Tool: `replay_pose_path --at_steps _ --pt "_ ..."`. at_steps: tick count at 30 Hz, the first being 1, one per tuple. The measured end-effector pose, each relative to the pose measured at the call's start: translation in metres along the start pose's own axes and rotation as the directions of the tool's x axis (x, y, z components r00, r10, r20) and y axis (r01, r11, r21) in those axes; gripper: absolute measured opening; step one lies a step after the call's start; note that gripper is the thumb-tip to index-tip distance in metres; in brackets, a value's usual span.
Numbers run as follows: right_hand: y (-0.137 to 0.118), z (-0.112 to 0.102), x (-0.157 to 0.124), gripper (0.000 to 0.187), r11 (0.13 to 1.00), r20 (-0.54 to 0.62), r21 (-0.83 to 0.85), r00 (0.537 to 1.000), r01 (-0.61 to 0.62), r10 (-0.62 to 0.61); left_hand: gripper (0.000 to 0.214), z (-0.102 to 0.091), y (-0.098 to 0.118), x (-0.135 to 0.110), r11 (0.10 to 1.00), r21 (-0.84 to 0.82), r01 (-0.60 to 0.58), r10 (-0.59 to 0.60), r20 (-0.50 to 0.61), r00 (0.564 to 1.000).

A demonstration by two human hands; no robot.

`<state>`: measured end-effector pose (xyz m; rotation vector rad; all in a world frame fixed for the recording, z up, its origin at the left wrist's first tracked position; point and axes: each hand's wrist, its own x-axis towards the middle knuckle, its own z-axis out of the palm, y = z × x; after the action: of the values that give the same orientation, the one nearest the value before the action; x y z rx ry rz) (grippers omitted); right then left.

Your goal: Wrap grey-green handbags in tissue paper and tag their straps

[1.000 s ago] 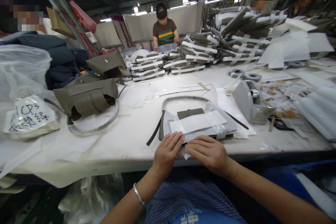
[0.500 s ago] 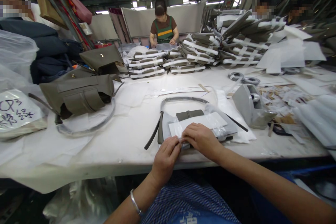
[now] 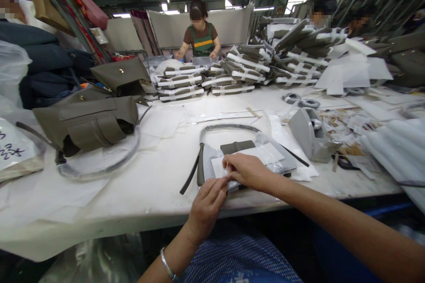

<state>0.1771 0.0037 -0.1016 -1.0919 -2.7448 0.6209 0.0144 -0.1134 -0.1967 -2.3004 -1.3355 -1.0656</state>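
Observation:
An olive-grey handbag (image 3: 200,170), partly covered with white wrapping, lies flat in front of me. Its handle (image 3: 229,127), sleeved in clear plastic, arches away from me, and dark straps stick out on both sides. A white sheet (image 3: 270,152) rests on top. At the bag's near edge, my left hand (image 3: 208,201) presses its closed fingers against the wrapping. Thumb and fingers of my right hand (image 3: 247,170) are pinched just above, with the tips touching the left fingertips. Whatever is between the fingers is too small to make out.
A grey tape dispenser (image 3: 310,135) stands right of the bag, near rolls of tape (image 3: 300,101) and scraps. Another olive handbag (image 3: 96,124) sits at the left. Wrapped bags (image 3: 181,80) are piled across the white table (image 3: 166,163), where a co-worker (image 3: 202,37) stands.
My right hand's fingers have lifted and curled more, while the left hand stays at the bag's near edge. The camera view has shifted slightly. The co-worker's arms have spread apart.

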Motion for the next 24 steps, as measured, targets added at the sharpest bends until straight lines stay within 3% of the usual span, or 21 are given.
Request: replay_pose_path --at_steps 12,15,18,20,21,24 --pt "0.006 0.006 0.003 0.021 0.994 -0.040 0.104 0.998 0.043 -0.039 0.027 -0.004 0.008 0.005 0.996 0.089 0.019 -0.025 0.069 0.997" --pt "0.009 0.007 -0.003 0.016 0.983 -0.095 0.164 0.993 0.079 -0.064 0.027 -0.006 0.009 0.006 0.995 0.100 0.017 -0.026 0.089 0.996" --pt "0.023 0.000 -0.024 0.014 0.962 -0.229 0.219 0.967 0.163 -0.112 0.028 -0.007 0.008 0.007 0.992 0.124 0.001 -0.010 0.073 0.997" --pt "0.044 -0.015 -0.048 0.013 0.966 -0.391 0.217 0.919 0.142 -0.047 0.028 -0.006 0.006 0.008 0.991 0.134 -0.014 0.009 0.039 0.999" --pt "0.058 -0.026 -0.063 0.014 0.975 -0.484 0.207 0.874 0.084 0.027 0.029 -0.006 0.006 0.009 0.991 0.136 -0.020 0.018 0.020 1.000" --pt "0.111 -0.068 -0.107 0.022 0.943 -0.687 0.238 0.646 -0.233 0.333 0.030 -0.005 0.004 0.011 0.991 0.127 -0.040 0.043 -0.020 0.999"
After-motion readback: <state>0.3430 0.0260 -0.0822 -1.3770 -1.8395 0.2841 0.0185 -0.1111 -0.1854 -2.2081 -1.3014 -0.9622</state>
